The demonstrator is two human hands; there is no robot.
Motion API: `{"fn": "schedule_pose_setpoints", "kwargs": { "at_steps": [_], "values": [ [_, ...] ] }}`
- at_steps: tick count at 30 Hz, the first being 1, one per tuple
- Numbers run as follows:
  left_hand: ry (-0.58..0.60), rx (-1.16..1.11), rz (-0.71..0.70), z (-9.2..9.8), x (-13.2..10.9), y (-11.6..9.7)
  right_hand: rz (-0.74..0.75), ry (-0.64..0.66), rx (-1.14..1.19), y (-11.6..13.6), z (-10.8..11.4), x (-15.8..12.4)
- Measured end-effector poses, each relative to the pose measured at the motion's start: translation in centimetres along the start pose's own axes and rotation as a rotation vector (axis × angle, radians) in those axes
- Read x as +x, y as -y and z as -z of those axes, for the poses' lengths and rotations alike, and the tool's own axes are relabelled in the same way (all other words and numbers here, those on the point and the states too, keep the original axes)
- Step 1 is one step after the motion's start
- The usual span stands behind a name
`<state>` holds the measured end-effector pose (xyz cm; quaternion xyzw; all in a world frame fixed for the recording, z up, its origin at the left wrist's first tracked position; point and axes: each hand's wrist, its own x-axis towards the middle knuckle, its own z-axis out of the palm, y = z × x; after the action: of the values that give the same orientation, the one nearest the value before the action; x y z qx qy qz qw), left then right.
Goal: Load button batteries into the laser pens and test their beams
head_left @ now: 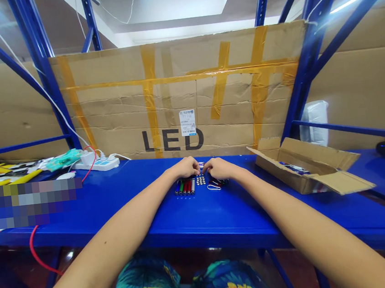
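Observation:
My left hand [187,167] is over the back of the table with its fingers bent together. Just below it lies a row of slim metal tubes [185,187] in blue, green, red and silver. My right hand [218,168] faces it, also with curled fingers in a pinch. Whatever either hand pinches is too small to make out. Small round silver pieces [201,180] sit in rows between the hands. Behind them, partly hidden by the fingers, are some shiny pieces [201,164]. Carabiner clips [214,187], one of them silver, lie under my right hand.
An open cardboard box [305,169] with metallic items inside stands on the blue table [207,216] at right. To the left are a white power strip [100,163], a red cable [93,163] and a yellow-and-black pile. A large taped carton [123,110] walls off the back.

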<state>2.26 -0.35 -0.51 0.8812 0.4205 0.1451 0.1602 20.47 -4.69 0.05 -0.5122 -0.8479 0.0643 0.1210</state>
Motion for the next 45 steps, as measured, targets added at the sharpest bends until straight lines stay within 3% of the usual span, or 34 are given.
{"fn": "schedule_pose_setpoints", "kwargs": {
  "at_steps": [13, 19, 27, 33, 45],
  "values": [
    [0.03, -0.041, 0.002, 0.2, -0.4, -0.4, 0.012, 0.011, 0.032, 0.5, 0.5, -0.5],
    [0.024, -0.078, 0.023, 0.3, -0.5, -0.6, -0.077, -0.118, 0.053, 0.0, 1.1, -0.5],
    [-0.215, 0.211, -0.097, 0.0, 0.2, 0.4, -0.079, -0.133, 0.037, -1.5, 0.7, -0.1],
    [-0.162, 0.315, -0.1, 0.0, 0.2, 1.2, -0.044, -0.109, 0.068, -1.0, 0.1, 0.1],
    [-0.113, 0.273, -0.078, -0.1, -0.1, 0.3, 0.066, -0.122, 0.0, -1.2, -0.6, 0.6]
  ]
}}
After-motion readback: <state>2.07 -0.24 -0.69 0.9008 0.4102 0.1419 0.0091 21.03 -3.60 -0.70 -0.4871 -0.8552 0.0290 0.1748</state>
